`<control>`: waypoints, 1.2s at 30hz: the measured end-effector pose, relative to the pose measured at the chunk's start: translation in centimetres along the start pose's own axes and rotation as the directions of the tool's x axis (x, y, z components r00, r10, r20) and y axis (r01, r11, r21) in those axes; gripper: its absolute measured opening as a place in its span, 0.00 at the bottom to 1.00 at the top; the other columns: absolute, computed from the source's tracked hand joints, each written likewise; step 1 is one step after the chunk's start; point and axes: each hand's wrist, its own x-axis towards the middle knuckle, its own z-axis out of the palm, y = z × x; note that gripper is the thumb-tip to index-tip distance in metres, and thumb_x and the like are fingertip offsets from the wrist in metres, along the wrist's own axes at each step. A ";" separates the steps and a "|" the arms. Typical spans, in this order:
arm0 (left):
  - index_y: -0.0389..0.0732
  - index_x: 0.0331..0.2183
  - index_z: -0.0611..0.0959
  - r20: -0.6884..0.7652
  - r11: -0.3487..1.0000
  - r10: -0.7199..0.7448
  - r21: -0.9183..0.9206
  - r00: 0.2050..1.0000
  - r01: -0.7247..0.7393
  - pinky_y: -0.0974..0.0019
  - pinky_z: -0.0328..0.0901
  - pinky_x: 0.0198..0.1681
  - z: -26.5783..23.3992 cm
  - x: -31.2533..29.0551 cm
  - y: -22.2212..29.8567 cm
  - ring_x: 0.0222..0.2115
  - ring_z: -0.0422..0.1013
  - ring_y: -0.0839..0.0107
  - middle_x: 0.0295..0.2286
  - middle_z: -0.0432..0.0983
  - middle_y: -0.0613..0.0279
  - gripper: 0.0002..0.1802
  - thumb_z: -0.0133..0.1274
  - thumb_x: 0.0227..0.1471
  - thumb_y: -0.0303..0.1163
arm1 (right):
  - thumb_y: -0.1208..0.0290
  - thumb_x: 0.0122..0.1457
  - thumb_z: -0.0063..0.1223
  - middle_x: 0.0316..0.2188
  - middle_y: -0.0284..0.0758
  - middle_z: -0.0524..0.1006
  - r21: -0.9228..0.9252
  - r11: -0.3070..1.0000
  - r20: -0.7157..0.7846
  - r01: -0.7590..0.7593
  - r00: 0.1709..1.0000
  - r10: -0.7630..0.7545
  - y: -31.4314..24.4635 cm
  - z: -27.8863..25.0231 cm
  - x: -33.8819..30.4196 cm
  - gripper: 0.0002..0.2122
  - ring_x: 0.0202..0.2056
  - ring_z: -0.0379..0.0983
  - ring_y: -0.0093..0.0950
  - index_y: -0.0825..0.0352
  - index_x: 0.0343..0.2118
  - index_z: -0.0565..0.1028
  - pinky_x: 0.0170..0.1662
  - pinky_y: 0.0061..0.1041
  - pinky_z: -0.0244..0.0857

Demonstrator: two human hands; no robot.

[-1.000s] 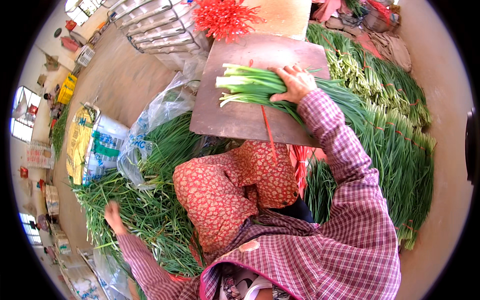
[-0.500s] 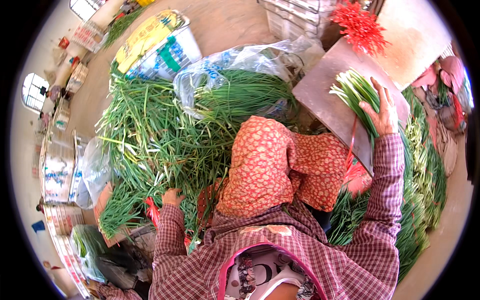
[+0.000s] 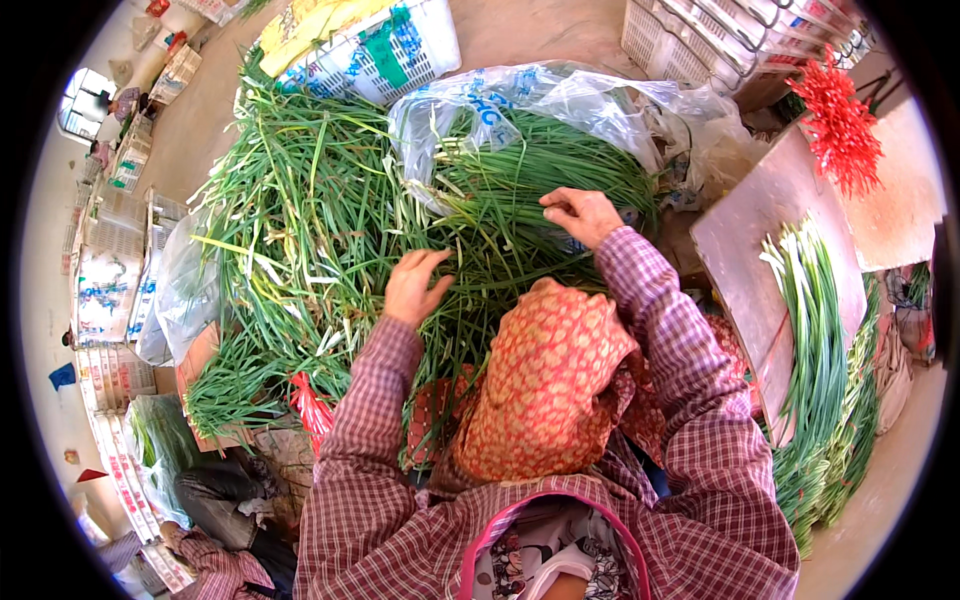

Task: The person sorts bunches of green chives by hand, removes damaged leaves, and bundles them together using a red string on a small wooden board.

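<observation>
My left hand [image 3: 416, 287] hovers at the near edge of a big loose heap of chives [image 3: 300, 230], long green leaves with pale stem ends. Its thumb stands apart from the fingers and nothing shows between them. My right hand [image 3: 583, 215] is over the chives in a clear plastic bag [image 3: 570, 85], fingers slightly bent, thumb apart, holding nothing I can see. To the right, a bundle of chives [image 3: 808, 300] lies on a slanted board [image 3: 745, 240], white ends away from me and leaves hanging over the near edge.
Red ties [image 3: 838, 125] hang in a bunch by the board's far corner. More red strips [image 3: 312, 410] lie left of my knee. A white crate [image 3: 420, 50] with yellow sacking stands behind the heap; stacked crates [image 3: 690, 45] stand far right. Another person's sleeve [image 3: 225, 570] shows lower left.
My right hand has left the bundle on the board and moved left over the bagged chives. My left hand has moved forward and right over the heap. The view has shifted.
</observation>
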 end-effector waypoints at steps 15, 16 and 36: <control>0.51 0.48 0.67 0.239 0.954 0.001 0.290 0.971 -0.072 0.49 0.46 0.54 9.2 7.0 -5.0 0.53 0.50 0.55 0.51 0.55 0.56 0.33 0.59 0.37 0.35 | 0.52 0.31 0.66 0.54 0.34 0.56 -0.665 0.723 0.003 -0.186 0.968 0.252 10.0 4.9 12.4 0.47 0.56 0.49 0.31 0.60 0.55 0.51 0.56 0.42 0.43; 0.50 0.48 0.68 0.244 0.954 -0.023 0.296 0.970 -0.052 0.49 0.46 0.54 9.0 5.1 -5.6 0.53 0.50 0.56 0.51 0.55 0.56 0.32 0.58 0.36 0.34 | 0.52 0.31 0.66 0.54 0.34 0.56 -0.674 0.720 0.029 -0.169 0.967 0.254 10.2 5.2 12.9 0.47 0.56 0.48 0.31 0.60 0.55 0.51 0.55 0.42 0.43; 0.33 0.48 0.66 0.111 0.181 -0.404 -0.963 0.908 0.198 0.65 0.57 0.51 4.7 8.8 0.0 0.46 0.63 0.65 0.44 0.66 0.51 0.32 0.57 0.41 0.34 | 0.52 0.35 0.61 0.30 0.40 0.75 -0.368 0.897 -0.151 -0.246 0.967 0.204 5.8 -0.1 8.2 0.29 0.34 0.71 0.36 0.63 0.41 0.70 0.38 0.33 0.64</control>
